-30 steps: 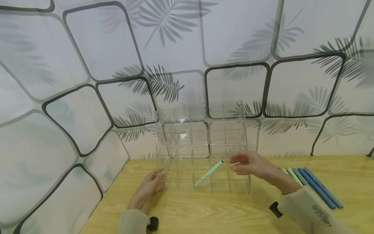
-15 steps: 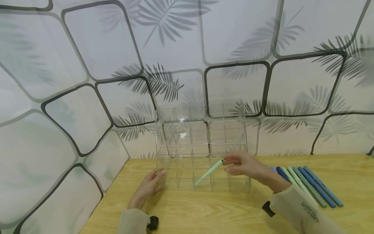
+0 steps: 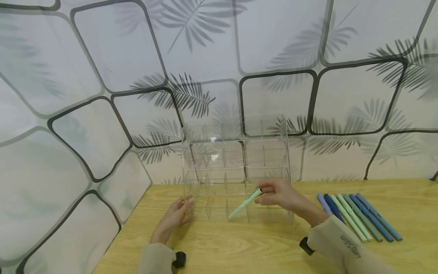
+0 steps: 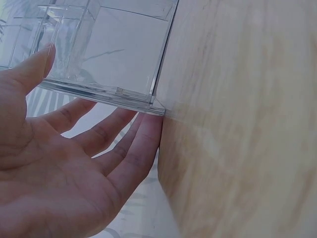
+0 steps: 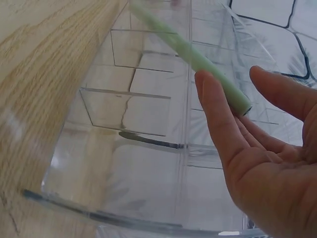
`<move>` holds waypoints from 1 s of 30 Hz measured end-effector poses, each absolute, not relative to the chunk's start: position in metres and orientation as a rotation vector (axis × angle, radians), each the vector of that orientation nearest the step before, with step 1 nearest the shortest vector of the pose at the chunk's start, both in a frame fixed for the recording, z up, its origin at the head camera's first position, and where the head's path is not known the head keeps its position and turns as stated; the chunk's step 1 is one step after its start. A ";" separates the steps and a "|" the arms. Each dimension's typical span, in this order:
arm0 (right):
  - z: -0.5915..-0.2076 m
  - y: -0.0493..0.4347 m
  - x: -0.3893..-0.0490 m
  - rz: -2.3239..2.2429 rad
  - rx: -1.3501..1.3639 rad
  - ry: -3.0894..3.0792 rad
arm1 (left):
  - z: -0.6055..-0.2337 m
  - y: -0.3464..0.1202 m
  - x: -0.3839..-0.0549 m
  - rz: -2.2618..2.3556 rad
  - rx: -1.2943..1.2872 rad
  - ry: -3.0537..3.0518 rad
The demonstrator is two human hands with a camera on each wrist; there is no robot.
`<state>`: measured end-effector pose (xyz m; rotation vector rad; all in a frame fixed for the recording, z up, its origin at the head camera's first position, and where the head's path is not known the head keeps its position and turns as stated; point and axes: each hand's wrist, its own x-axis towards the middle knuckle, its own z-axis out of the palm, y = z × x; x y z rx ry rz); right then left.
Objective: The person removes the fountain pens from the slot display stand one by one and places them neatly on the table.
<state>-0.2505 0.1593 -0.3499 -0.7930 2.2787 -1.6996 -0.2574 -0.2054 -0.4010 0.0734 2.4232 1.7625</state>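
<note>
A clear acrylic pen rack (image 3: 236,160) with rows of compartments stands on the table. My left hand (image 3: 172,219) holds its lower left side; in the left wrist view the thumb (image 4: 37,67) lies over the front edge and the fingers are against the outer side panel. A light green pen (image 3: 244,203) leans diagonally in the bottom row, its dark-tipped end pointing up and right. My right hand (image 3: 282,196) is at that upper end. In the right wrist view a finger (image 5: 218,116) overlaps the pen (image 5: 198,62), while the thumb stands apart from it.
Several pens in lilac, blue and green shades, among them a blue pen (image 3: 380,222), lie side by side on the wooden table (image 3: 239,251) to the right. Behind the rack hangs a leaf-patterned curtain (image 3: 212,45).
My right hand has moved left to the upper end of the light green pen, uncovering more of the pens on the right. My left hand stays on the rack.
</note>
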 end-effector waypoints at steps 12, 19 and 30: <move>-0.361 0.139 -0.258 -1.757 -0.819 2.250 | -0.400 -0.206 -0.257 1.764 0.091 2.426; -0.360 0.137 -0.254 -1.797 -0.758 2.225 | -0.402 -0.205 -0.258 1.775 0.074 2.426; -0.352 0.152 -0.248 -1.899 -0.678 2.180 | -0.401 -0.204 -0.257 1.776 0.059 2.432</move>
